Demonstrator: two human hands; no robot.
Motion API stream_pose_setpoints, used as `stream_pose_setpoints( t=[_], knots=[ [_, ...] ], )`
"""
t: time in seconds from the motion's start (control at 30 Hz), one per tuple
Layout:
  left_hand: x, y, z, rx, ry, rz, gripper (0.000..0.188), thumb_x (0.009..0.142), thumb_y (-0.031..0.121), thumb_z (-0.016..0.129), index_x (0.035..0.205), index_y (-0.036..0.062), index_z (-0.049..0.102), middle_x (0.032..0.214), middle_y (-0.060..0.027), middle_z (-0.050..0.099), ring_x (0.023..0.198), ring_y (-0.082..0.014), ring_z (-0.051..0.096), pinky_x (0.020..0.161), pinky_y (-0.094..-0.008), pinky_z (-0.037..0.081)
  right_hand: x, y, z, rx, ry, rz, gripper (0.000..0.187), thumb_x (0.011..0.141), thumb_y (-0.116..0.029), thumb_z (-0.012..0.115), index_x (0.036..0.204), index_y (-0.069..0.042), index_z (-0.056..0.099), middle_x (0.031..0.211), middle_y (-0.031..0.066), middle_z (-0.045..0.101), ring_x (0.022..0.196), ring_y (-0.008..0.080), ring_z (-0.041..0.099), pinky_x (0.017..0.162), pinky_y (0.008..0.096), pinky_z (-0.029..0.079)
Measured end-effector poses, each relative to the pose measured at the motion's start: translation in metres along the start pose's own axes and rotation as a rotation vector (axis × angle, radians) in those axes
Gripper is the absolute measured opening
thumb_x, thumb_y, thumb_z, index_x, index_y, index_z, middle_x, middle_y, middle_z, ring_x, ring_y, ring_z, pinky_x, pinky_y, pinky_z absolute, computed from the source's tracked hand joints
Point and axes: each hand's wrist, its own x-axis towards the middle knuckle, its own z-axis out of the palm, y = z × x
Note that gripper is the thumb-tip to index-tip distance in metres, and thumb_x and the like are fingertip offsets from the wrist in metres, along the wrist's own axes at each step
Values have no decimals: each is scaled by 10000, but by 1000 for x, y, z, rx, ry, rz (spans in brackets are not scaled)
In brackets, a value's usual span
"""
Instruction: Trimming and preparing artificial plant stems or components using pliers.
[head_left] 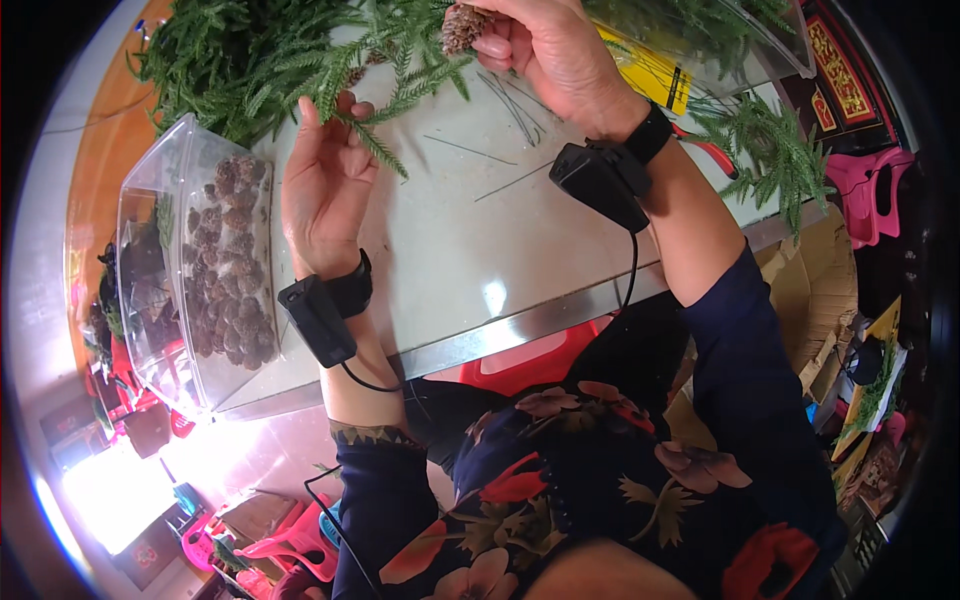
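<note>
At the top of the head view, my right hand [575, 65] pinches a brown pine cone [463, 30] between thumb and fingers. Left of it, my left hand [325, 190] is raised with its fingers curled at a green artificial pine branch [385, 105]. Part of those fingers is hidden behind the needles. The branch runs into a large heap of similar greenery [225, 70] along the far side of the table. More brown cone pieces show dimly among the needles between my hands.
Many pine cones [235, 280] fill part of a clear plastic box [150, 235] on the left. Thin green wires [510, 110] lie on the white table [470, 215]. Rightward are a yellow packet [650, 80], a red-handled tool [715, 155], another clear bin [775, 60] and loose sprigs [765, 145].
</note>
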Motion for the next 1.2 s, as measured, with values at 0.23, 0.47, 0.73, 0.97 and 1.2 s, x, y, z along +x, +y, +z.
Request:
stream_pose_setpoints(
  t=[0.23,0.47,0.73,0.97,1.2],
  knots=[
    [-4,-6,11,177,48,127,191,948,141,549,1082,5,566,1037,-98,628,947,-237,607,791,-311,519,5,7,-1,-334,-217,-417,158,909,-168,599,849,-22,599,663,-13,544,535,67,465,467,212,350],
    [-6,-13,19,386,32,278,160,917,34,537,1071,17,579,1029,-71,637,935,-164,620,825,-290,525,-13,12,17,-553,-46,-143,126,861,-122,616,836,2,626,712,0,605,610,31,511,531,186,389],
    [-6,-21,25,474,56,269,174,914,36,546,1082,18,588,1003,-55,640,919,-133,614,828,-277,523,-17,23,20,-670,-78,-172,114,856,-85,624,823,24,609,727,12,624,658,39,566,595,184,453],
    [-6,-21,23,501,41,264,196,913,42,558,1104,14,590,1006,-49,643,912,-131,615,836,-275,514,-17,23,19,-782,-74,-214,104,823,-77,629,802,22,603,674,11,616,617,33,557,546,191,437],
    [-6,-24,26,513,89,255,197,910,63,583,1103,25,593,1006,-45,646,915,-127,615,843,-273,506,-19,19,22,-830,-45,-267,106,793,-87,641,772,9,602,593,3,592,539,25,515,485,206,396]
  ],
)
